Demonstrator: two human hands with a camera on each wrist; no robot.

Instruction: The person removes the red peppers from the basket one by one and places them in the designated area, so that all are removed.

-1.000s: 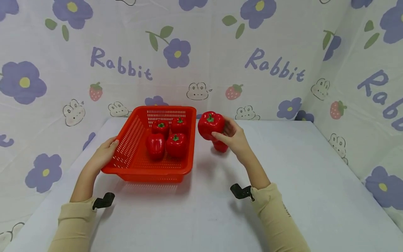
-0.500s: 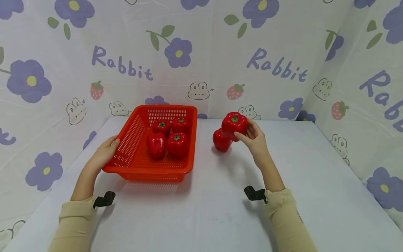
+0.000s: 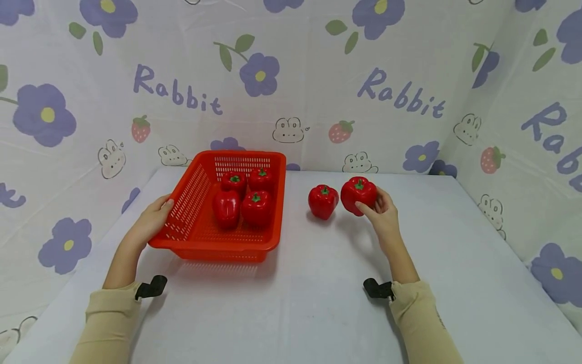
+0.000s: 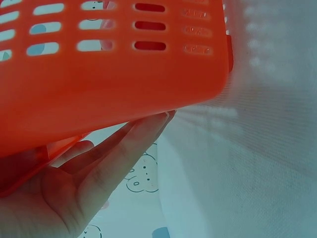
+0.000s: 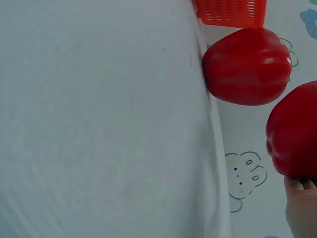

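Note:
My right hand [image 3: 384, 215] grips a red bell pepper [image 3: 358, 195] with a green stem, thumb in front and fingers at its right side. In the right wrist view this held bell pepper [image 5: 297, 131] hangs off the table surface. Just left of it another red bell pepper [image 3: 323, 201] stands upright on the table. My left hand [image 3: 152, 222] holds the left rim of an orange-red plastic basket [image 3: 213, 247], thumb over the rim. From the left wrist view, the fingers [image 4: 129, 148] reach under the rim along the slotted basket wall [image 4: 114, 84]. Several red bell peppers [image 3: 256, 208] lie inside.
A white cloth covers the table [image 3: 291, 313]. Behind and along the sides hangs a printed curtain [image 3: 309, 96] with flowers, rabbits and lettering. The standing pepper sits between the basket and my right hand.
My right hand has carried its bell pepper to the right, away from the basket, then lower. The standing pepper, earlier partly covered, shows fully now. My left hand stays on the basket.

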